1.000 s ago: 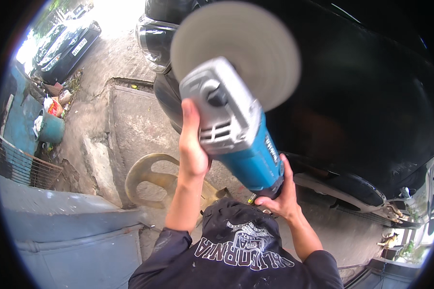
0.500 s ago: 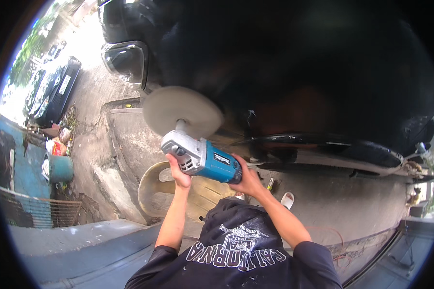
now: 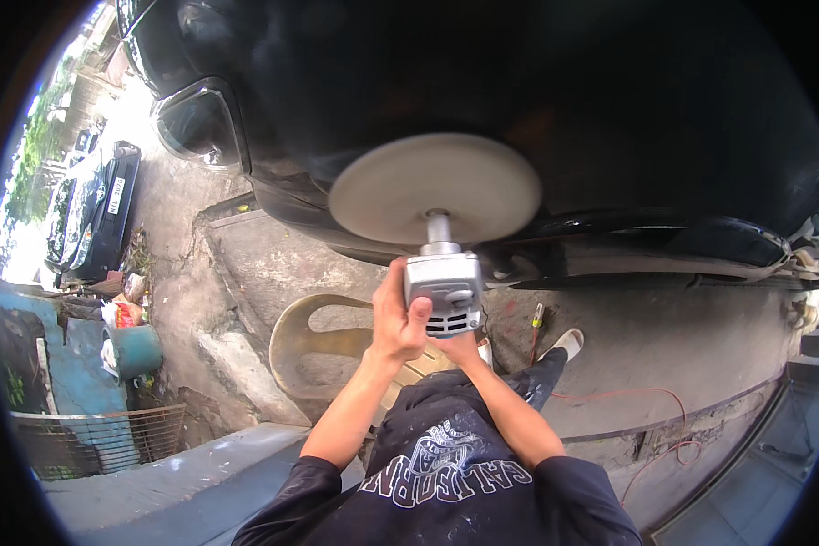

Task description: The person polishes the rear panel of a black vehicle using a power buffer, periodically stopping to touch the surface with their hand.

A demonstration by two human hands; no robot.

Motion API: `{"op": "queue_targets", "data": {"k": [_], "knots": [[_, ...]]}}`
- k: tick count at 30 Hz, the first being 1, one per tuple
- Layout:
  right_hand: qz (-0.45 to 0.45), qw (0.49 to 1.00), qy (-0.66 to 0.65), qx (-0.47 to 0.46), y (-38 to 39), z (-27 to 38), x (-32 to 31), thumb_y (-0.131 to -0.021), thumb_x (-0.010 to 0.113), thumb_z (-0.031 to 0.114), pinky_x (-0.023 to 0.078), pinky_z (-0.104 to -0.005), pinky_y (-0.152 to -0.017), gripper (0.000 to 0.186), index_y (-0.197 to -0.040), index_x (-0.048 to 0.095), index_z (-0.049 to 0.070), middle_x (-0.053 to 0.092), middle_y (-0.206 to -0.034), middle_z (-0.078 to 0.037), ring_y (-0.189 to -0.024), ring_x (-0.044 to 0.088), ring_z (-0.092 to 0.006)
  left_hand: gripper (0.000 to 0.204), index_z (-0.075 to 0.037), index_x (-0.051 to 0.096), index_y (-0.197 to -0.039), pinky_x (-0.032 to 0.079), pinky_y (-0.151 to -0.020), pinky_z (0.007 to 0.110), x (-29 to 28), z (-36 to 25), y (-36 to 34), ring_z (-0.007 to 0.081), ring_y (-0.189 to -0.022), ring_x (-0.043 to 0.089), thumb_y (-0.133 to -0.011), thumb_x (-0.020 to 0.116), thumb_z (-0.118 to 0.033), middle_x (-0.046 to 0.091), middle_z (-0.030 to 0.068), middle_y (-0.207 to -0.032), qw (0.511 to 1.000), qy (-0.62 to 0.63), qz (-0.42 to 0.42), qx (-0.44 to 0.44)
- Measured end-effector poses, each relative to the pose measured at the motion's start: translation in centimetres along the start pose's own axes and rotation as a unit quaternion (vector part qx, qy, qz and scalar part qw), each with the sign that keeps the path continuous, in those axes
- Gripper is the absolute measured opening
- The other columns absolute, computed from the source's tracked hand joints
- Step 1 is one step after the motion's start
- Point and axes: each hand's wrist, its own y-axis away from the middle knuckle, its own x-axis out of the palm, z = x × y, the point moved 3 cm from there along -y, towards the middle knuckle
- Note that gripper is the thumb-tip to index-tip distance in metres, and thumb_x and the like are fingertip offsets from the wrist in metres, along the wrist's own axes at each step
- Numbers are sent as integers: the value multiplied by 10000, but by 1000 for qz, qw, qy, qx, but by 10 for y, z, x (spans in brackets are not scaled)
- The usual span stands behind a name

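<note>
A power polisher [image 3: 443, 273] with a silver metal head is held out in front of me. Its wide off-white buffing pad [image 3: 437, 182] looks smeared, as if spinning, and overlaps the glossy black car body [image 3: 637, 155]; whether it touches the paint I cannot tell. My left hand [image 3: 396, 323] is wrapped round the side of the metal head, thumb on its near face. Behind the head, my right hand [image 3: 460, 348] grips the polisher's body, its fingers mostly hidden. The blue housing is almost wholly out of sight now.
A tan plastic chair [image 3: 289, 350] stands close by on the left. Beyond it are a teal bin [image 3: 138, 351], a rusty wire rack [image 3: 100, 446] and another parked black car [image 3: 100, 214]. A thin reddish cord [image 3: 632, 392] trails over the ground at right.
Both hands have swung the polisher to the right and turned it, so its head now faces me and the pad lies over the car. My view has shifted slightly too.
</note>
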Motion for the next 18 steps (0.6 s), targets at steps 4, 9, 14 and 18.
{"op": "queue_targets", "data": {"k": [4, 9, 14, 18], "knots": [[1, 998, 25, -49, -16, 5, 18, -635, 851, 59, 410, -380, -1086, 1007, -1479, 302, 56, 489, -1397, -137, -1300, 499, -240, 664, 63, 519, -1270, 511, -809, 361, -32, 29, 9, 247, -910, 652, -1007, 449, -543, 668, 147, -1012, 997, 37, -66, -3], [136, 989, 62, 7, -47, 3, 45, -618, 835, 21, 393, -371, -1110, 1048, -1509, 286, 78, 491, -1427, -119, -1321, 490, -224, 714, 63, 495, -1299, 506, -896, 377, -80, 67, 29, 252, -1047, 622, -1016, 417, -588, 605, 165, -1180, 981, 84, -172, -28], [107, 993, -32, -27, -46, 2, 54, -628, 901, 118, 395, -379, -1108, 1053, -1492, 301, 83, 510, -1405, -120, -1305, 504, -234, 818, 77, 493, -1281, 498, -903, 366, -68, 17, 16, 242, -1054, 613, -937, 526, -665, 606, 170, -1157, 995, -31, -91, -20], [65, 992, -103, -17, -36, -13, 40, -618, 921, 147, 364, -381, -1126, 1056, -1468, 299, 65, 488, -1415, -125, -1331, 465, -227, 766, 60, 572, -1142, 543, -832, 388, -15, -42, -17, 308, -976, 676, -836, 694, -631, 655, 213, -1095, 987, -140, 67, 35]]}}
